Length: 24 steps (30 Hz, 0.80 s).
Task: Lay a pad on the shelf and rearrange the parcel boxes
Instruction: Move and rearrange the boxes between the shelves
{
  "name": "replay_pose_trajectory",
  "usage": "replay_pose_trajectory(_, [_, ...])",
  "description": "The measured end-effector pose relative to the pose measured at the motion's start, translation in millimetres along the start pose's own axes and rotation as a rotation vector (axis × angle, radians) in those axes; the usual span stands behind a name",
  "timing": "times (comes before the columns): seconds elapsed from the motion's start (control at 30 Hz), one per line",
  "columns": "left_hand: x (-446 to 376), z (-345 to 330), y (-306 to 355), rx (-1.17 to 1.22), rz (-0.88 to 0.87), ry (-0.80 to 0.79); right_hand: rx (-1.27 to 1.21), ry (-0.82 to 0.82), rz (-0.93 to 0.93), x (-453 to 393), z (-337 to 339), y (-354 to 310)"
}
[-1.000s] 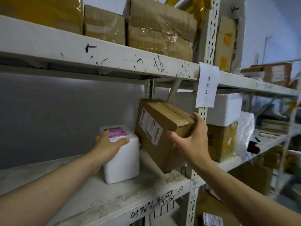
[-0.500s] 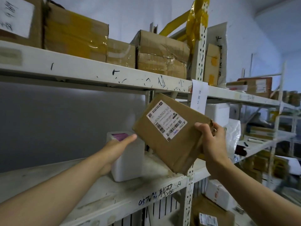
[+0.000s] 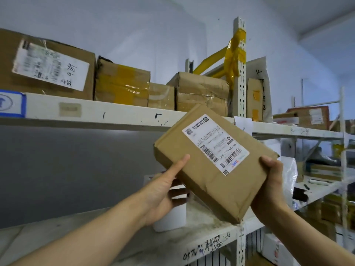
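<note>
brown cardboard, flat and rectangular, makes up the parcel box (image 3: 215, 166) that is held tilted in the air above the front edge of the white metal lower shelf (image 3: 134, 244), its white shipping label (image 3: 215, 144) turned toward the camera. the left hand (image 3: 163, 192) is placed at the box's lower left side, thumb laid on the face and fingers beneath. the right hand (image 3: 270, 183) is curled round the right corner. a white foam cube (image 3: 172, 217) is seen on the shelf behind the left hand.
</note>
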<state>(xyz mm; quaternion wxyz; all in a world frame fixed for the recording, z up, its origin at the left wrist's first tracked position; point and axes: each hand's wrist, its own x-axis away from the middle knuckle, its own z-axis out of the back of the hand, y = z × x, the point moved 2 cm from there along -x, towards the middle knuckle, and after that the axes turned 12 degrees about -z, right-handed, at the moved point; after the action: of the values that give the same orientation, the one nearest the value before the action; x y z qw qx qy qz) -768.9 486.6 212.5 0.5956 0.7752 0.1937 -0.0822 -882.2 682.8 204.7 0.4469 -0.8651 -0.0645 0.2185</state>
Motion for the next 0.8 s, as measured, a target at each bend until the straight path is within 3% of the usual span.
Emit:
replay_pose_trajectory(0.43, [-17,-46,88,-0.226,-0.325,0.018,-0.227,-0.094,0.16,2,-55,-47])
replay_pose_trajectory(0.57, [-25,-48,122,-0.33,-0.383,0.027,-0.154,-0.072,0.167,-8,-72,-58])
replay_pose_trajectory(0.8, [-44,-40,169,-0.45,-0.396,0.093,0.028,-0.189,0.211,-26,-92,-64])
